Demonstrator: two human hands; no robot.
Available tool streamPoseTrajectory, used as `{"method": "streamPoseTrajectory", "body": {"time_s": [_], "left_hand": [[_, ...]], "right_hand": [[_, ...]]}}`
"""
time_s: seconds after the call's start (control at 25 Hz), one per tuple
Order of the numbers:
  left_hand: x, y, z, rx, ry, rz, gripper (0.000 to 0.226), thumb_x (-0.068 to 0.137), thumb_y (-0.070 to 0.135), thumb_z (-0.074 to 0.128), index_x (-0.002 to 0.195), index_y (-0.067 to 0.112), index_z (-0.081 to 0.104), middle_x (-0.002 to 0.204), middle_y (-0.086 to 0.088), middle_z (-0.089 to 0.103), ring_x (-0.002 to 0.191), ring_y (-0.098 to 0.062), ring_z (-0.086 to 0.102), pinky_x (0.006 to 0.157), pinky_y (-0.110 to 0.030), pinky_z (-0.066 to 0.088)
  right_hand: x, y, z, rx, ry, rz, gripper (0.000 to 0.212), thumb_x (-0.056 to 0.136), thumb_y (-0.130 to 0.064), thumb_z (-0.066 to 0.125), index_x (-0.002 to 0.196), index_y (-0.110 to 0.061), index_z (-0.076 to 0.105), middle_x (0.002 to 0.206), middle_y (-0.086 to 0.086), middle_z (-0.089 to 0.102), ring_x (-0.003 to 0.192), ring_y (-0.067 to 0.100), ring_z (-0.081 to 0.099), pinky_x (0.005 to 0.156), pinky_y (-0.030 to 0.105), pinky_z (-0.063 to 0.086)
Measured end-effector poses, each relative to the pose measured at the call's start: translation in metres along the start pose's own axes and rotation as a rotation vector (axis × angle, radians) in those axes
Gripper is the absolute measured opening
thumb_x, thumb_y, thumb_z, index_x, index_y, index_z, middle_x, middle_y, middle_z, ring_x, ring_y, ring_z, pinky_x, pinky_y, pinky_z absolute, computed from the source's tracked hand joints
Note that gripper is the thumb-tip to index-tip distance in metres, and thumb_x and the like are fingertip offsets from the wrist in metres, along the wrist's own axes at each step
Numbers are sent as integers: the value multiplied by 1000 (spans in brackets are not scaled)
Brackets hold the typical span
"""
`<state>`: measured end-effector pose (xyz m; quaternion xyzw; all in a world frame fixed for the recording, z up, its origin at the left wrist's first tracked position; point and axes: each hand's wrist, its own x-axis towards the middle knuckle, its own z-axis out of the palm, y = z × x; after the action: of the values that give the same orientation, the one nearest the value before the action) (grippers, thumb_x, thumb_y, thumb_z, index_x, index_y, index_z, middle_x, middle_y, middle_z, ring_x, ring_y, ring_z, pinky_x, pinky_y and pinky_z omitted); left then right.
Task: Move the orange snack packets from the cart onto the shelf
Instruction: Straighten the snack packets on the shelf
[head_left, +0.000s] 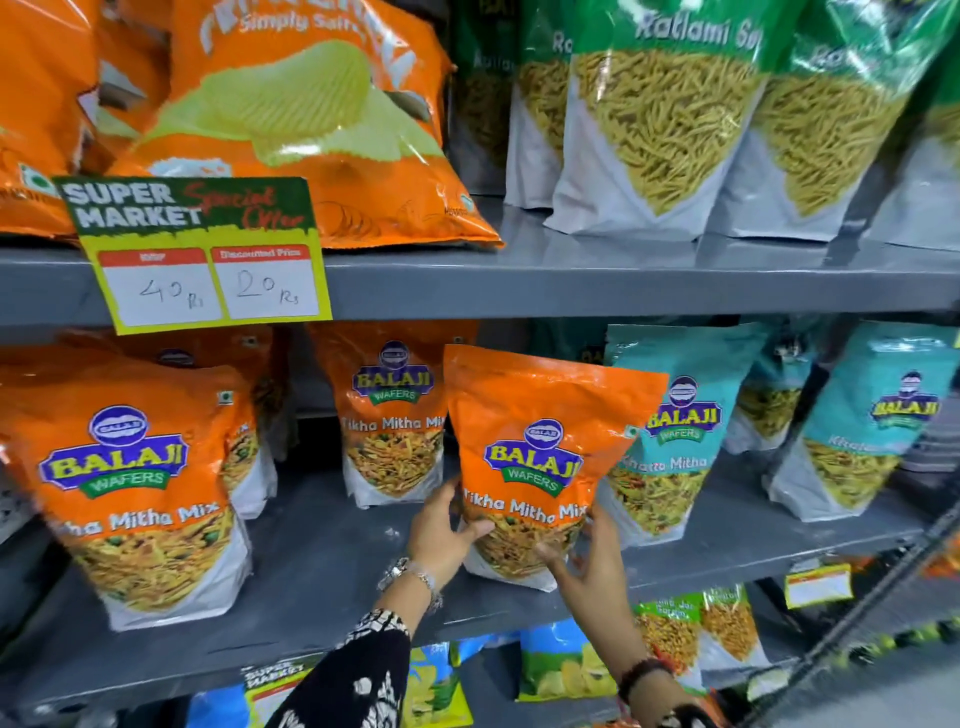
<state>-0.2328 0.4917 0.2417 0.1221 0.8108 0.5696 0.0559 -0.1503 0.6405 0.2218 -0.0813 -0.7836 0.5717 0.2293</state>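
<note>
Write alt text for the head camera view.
Two hands, left hand and right hand, hold an orange Tikha Mitha Mix packet upright on the grey middle shelf, between matching orange packets and teal packets. A price tag hangs from the shelf above.

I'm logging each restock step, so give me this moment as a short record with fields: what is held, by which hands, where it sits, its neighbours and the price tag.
held item: orange packet, Tikha Mitha Mix
left hand: grips the packet's lower left side
right hand: grips its lower right side
position: upright, base at the middle shelf, front row
left neighbours: two more orange packets of the same mix, one behind, one far left
right neighbour: teal packet, Khatta Mitha, partly behind the held one
price tag: 40 Rs, discounted 20 Rs
cart: not in view
</note>
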Motion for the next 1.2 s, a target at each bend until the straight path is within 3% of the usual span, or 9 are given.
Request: {"method": "streamPoseTrajectory", "body": {"time_s": [0.16,0.32,0.44,0.56,0.64,0.72,0.84,1.08,1.2], "left_hand": [[-13,-17,-49,26,128,-7,55,73,10,70,122,9,46,125,-13,56,107,-22,54,91,-32,43],[-22,-33,-83,52,224,-41,59,71,12,73,122,11,44,124,-13,56,102,-20,54,87,-32,44],[-25,-39,-92,40,230,-57,64,69,13,74,124,12,42,127,-13,54,104,-19,53,88,-34,45],[-27,-43,-90,47,165,-70,77,66,11,77,130,12,34,133,-11,45,122,-24,43,103,-42,40],[-27,-44,-85,53,147,-73,79,65,8,77,130,14,32,130,-8,46,123,-23,41,100,-33,36],[-27,-45,-81,34,151,-87,78,65,6,76,129,15,33,126,-5,51,122,-24,44,95,-30,35],[-28,-47,-82,40,175,-108,77,66,7,76,130,15,32,131,-10,52,122,-27,46,98,-36,38],[-31,-47,-86,34,174,-120,81,69,6,73,134,17,27,132,-9,51,122,-27,46,95,-33,37],[-31,-47,-84,20,175,-121,85,70,7,72,136,20,20,135,-9,48,124,-28,45,98,-40,40]], "right_hand": [[13,-6,43,18,-120,-1,60,75,-8,69,120,-27,34,117,-2,41,106,5,45,69,5,45],[22,-12,76,44,-229,-6,60,73,-8,71,121,-21,36,116,-2,43,100,-11,43,67,-2,44],[27,-11,80,39,-283,-1,62,72,-12,73,117,-29,34,114,-6,44,103,-3,45,67,6,48],[33,-7,75,-1,-380,29,74,68,-18,77,125,-29,30,116,-11,39,113,5,39,89,27,44],[33,-5,74,-48,-426,63,77,68,-19,77,129,-26,30,121,-9,39,118,8,37,98,34,36],[32,-5,78,-40,-443,82,66,71,-18,74,120,-33,33,116,-14,47,117,10,41,96,33,37],[31,-8,81,-10,-457,109,61,73,-18,72,113,-39,32,111,-22,48,110,5,43,91,30,40],[29,-13,87,-23,-464,139,59,74,-21,71,115,-37,31,116,-12,49,110,6,42,91,31,38],[27,-13,87,-54,-454,131,65,74,-25,71,123,-33,29,119,-12,47,111,5,42,92,30,35]]}}
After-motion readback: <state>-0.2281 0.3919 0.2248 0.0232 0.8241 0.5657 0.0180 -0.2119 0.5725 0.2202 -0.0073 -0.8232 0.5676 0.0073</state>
